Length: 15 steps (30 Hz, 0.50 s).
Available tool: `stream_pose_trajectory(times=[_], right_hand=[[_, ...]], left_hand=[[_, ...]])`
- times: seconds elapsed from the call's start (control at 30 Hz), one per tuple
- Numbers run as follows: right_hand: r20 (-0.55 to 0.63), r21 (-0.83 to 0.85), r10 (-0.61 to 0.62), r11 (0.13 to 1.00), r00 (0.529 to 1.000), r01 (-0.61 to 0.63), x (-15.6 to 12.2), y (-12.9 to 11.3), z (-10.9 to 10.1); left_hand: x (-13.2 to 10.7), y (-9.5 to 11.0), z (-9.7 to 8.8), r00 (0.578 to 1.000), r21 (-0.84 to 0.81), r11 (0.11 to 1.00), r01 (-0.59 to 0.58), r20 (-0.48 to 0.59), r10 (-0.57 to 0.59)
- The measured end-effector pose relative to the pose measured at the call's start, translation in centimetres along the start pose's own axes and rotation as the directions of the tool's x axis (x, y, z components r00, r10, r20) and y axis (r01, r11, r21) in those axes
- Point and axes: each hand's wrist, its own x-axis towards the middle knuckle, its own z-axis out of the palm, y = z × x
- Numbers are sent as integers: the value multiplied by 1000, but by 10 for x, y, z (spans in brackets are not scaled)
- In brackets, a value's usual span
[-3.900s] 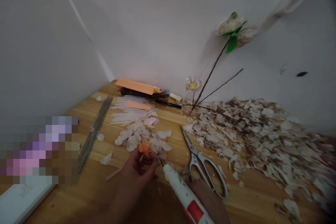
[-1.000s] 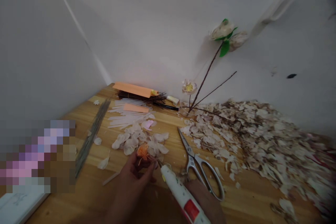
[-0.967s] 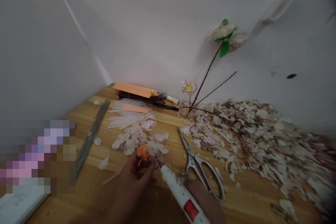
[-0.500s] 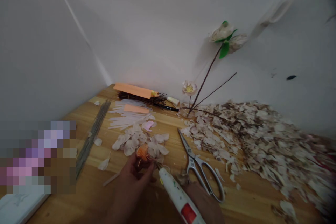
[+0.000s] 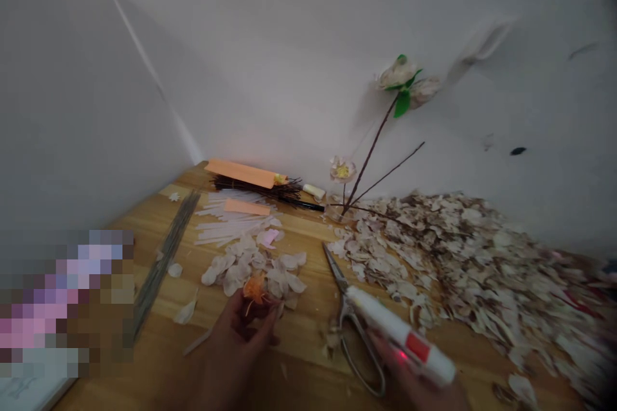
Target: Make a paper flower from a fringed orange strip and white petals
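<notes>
My left hand (image 5: 238, 340) is closed in a pinch on a small orange flower centre (image 5: 254, 288) with thin threads hanging from it. A pale petal seems to lie at its fingertips, too dim to be sure. My right hand (image 5: 409, 369) grips a white, straight hot glue gun (image 5: 393, 318) with a red patch and a lit red light. Its nozzle end is over the metal scissors (image 5: 359, 340), which lie on the table with their blades pointing away. Just beyond my left hand is a small heap of pale petals (image 5: 236, 266).
A large pile of dry petals (image 5: 434, 237) covers the right side. Translucent sticks (image 5: 236, 225), dark stems (image 5: 255, 187) and orange paper (image 5: 245, 173) lie at the back. Grey wires (image 5: 166, 263) run along the left. A tall artificial flower (image 5: 400, 77) leans by the wall.
The hot glue gun has moved right, away from the orange flower centre, and now crosses over the scissors. My left hand keeps its pinch. The view has shifted slightly.
</notes>
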Motion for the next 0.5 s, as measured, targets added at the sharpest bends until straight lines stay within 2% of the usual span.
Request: stream_pose_trajectory(times=[0.03, 0.13, 0.23, 0.5], right_hand=[[-48, 57, 120, 992, 992, -117, 5, 3, -11], [-112, 197, 239, 957, 964, -214, 20, 15, -36], [-173, 173, 232, 964, 957, -202, 31, 27, -44], [-117, 93, 120, 990, 986, -110, 37, 40, -37]], left_hand=[[0, 0, -1, 1000, 7, 1000, 1, 6, -1], [0, 1, -3, 999, 35, 999, 25, 27, -25], [-2, 4, -3, 999, 51, 998, 40, 23, -41], [-4, 1, -4, 998, 16, 1000, 26, 59, -27]])
